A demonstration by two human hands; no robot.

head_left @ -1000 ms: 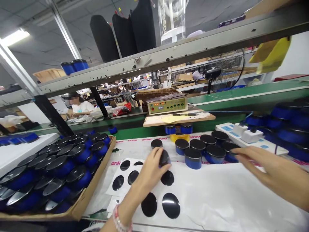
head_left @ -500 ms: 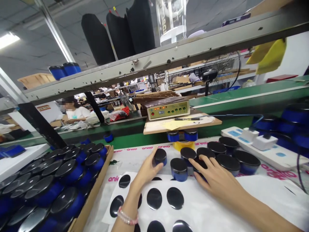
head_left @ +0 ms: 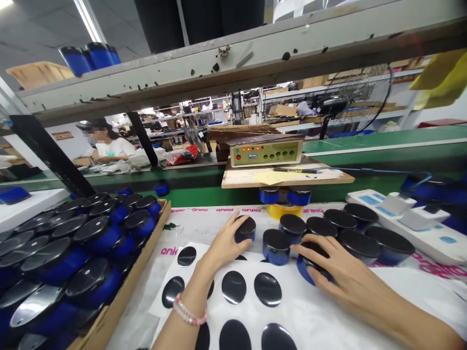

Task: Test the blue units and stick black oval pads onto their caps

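head view: the left hand [head_left: 222,243] curls its fingers [head_left: 233,224] round one small round blue jar with a flat black lid [head_left: 245,228], grasping it where it stands on the white plastic sheet printed with pink lettering [head_left: 204,221]. the right hand [head_left: 335,272] closes its fingers [head_left: 310,240] over a second blue black-lidded jar [head_left: 310,265], tipped toward the person, its blue side showing under the palm. between the two sets of fingers stands a third jar [head_left: 276,245], just beside the right fingertips and apart from the left ones. beyond the right fingers five more lidded jars [head_left: 341,221] stand in a loose cluster, so eight are on the sheet here. nearer the person than the fingers, about ten glossy black oval stickers [head_left: 267,289] lie on a white backing sheet [head_left: 310,311]; some are cut off by the wrist and the frame edge. left of the left fingers a shallow brown cardboard tray [head_left: 140,279] holds rows of the same jars, too many and too blurred to count. beyond the fingers a roll of yellow tape [head_left: 280,210] and two blue jars [head_left: 284,196] prop a plywood board [head_left: 284,179] that carries a cream tester box with small lamps [head_left: 267,154]. right of the right fingers lies a white power strip [head_left: 386,214]. a green conveyor belt [head_left: 383,146] runs behind, under a scuffed grey metal shelf rail [head_left: 233,68]; a black wire fan [head_left: 350,97] stands beyond, and a person in a white top [head_left: 107,148] sits at a far bench.
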